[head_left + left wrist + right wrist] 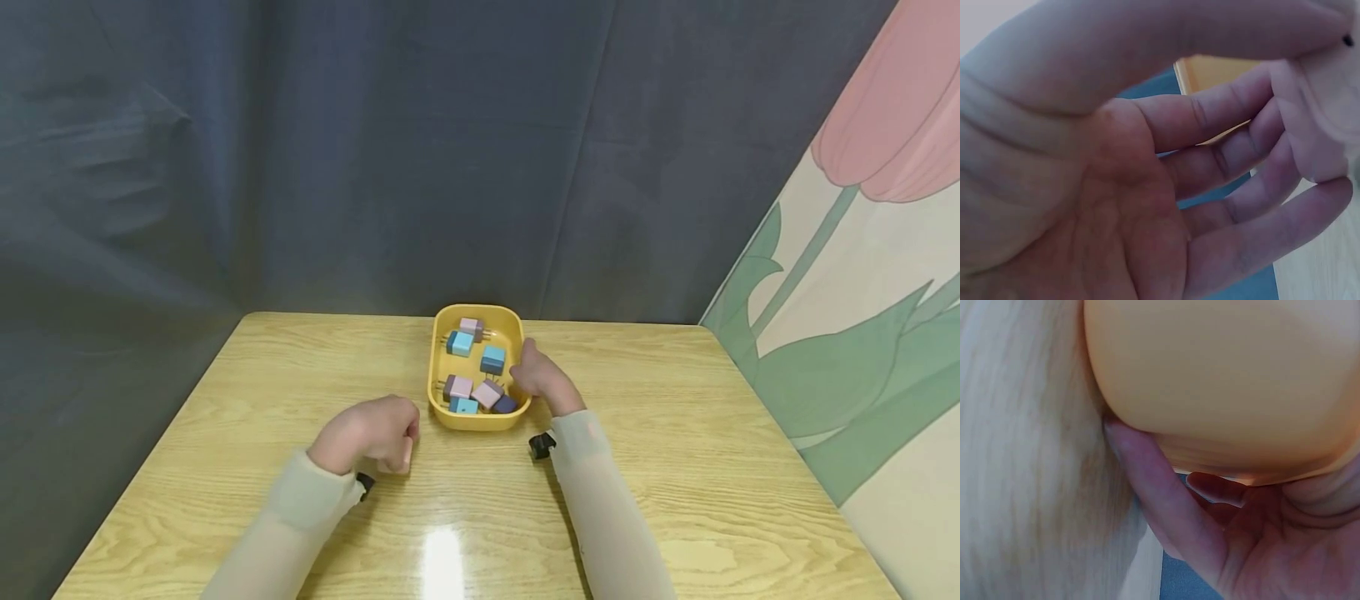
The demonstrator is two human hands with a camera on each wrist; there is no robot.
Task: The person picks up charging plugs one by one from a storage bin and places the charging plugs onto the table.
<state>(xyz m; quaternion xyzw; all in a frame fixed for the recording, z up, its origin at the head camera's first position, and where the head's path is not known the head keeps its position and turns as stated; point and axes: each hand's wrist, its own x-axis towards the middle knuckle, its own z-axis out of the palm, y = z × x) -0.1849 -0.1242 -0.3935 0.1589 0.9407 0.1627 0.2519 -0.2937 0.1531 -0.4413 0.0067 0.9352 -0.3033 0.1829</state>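
A yellow bin (pixel 480 423) stands at the far middle of the table with several small two-tone plug adapters (pixel 492 358) inside, pink or blue with metal prongs. My right hand (pixel 542 379) grips the bin's right wall. In the right wrist view, the fingers (pixel 1166 500) curl round the outside of the bin (pixel 1210 369). To the left of the bin and in front of it, my left hand (pixel 375 429) pinches a smooth pale pink block (pixel 1310 137) between thumb and fingertips. Most of that block is hidden by the hand or cut off, so its kind is unclear.
The light wooden table (pixel 675 467) reaches back to a dark blue curtain (pixel 420 167). At the right stands a panel with a painted tulip (pixel 825 333). Black wrist cameras (pixel 542 446) sit under both wrists.
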